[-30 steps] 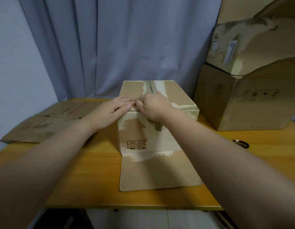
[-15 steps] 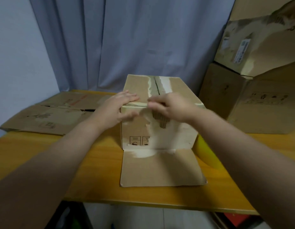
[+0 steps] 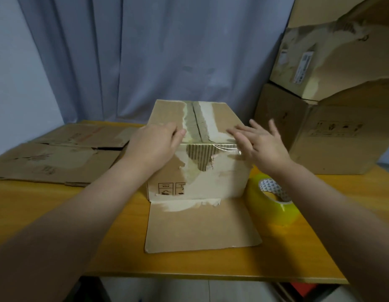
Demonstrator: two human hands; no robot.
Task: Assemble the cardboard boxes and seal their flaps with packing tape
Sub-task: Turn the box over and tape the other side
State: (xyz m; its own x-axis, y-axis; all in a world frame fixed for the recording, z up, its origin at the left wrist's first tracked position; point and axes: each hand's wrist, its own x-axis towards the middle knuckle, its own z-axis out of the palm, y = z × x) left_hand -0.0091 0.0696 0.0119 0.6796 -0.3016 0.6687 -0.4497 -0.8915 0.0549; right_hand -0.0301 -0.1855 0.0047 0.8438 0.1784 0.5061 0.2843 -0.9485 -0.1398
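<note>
A worn cardboard box (image 3: 224, 177) stands in the middle of the wooden table (image 3: 47, 205). Its top flaps are closed, and clear tape runs along the centre seam and over the front edge. The box's lower front flap (image 3: 200, 227) lies flat on the table toward me. My left hand (image 3: 153, 143) rests on the top front left corner, thumb lying along the edge near the tape. My right hand (image 3: 262, 142) is at the top front right corner, fingers spread and blurred, touching the tape end there. A yellow roll of packing tape (image 3: 276, 211) lies to the right of the box.
Flattened cardboard sheets (image 3: 56, 158) lie on the table's left part. Two large boxes (image 3: 333, 136) are stacked at the right, the upper box (image 3: 333, 62) tilted. A blue curtain (image 3: 156, 51) hangs behind. The table's front edge (image 3: 211, 276) is close to me.
My right hand has slid from the middle of the box's front top edge to its right corner. My left hand stays at the left corner. The tape roll has come into view.
</note>
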